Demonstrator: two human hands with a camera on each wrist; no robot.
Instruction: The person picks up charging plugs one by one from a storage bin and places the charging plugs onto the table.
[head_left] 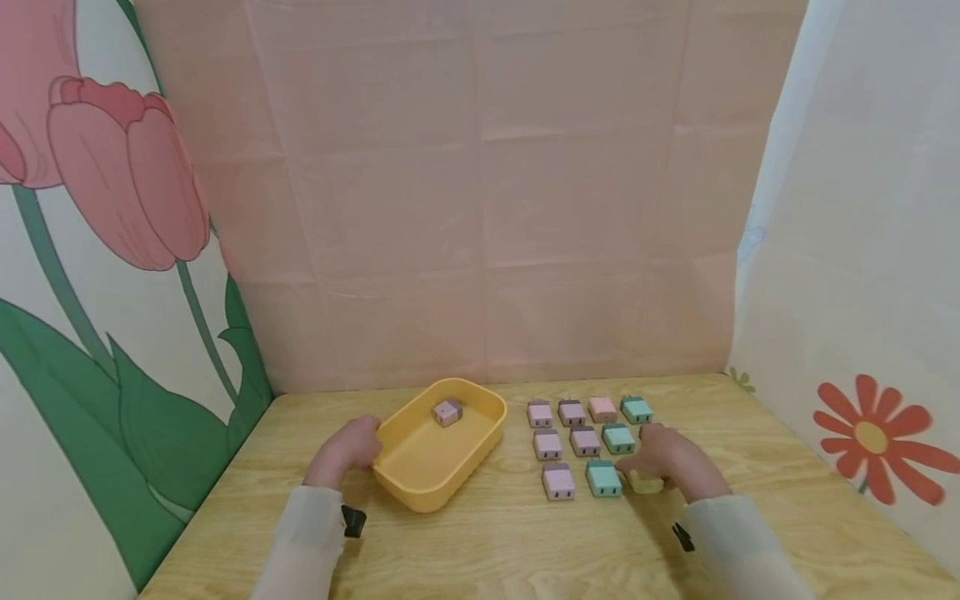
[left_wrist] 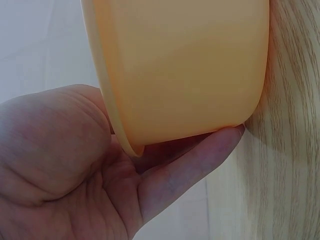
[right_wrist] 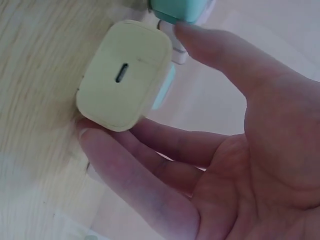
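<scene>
My left hand [head_left: 358,444] grips the near left side of a yellow plastic tray [head_left: 423,498]. In the left wrist view its thumb lies over the rim and its fingers [left_wrist: 195,167] press the outer wall. One light purple charger plug [head_left: 447,412] lies inside the tray. On the right, my right hand [head_left: 670,461] is spread around a pale yellow charger plug [right_wrist: 125,75] with a slot in its face. The fingers [right_wrist: 135,175] touch one side of it, while the thumb [right_wrist: 215,50] stands apart, near a teal charger [right_wrist: 180,10].
Rows of charger plugs stand between tray and right hand: lilac ones [head_left: 558,483], a pink one [head_left: 602,408] and teal ones [head_left: 603,479]. A wooden table [head_left: 480,554] carries everything. Behind it hangs a pink sheet [head_left: 480,208], with flower-printed panels at both sides.
</scene>
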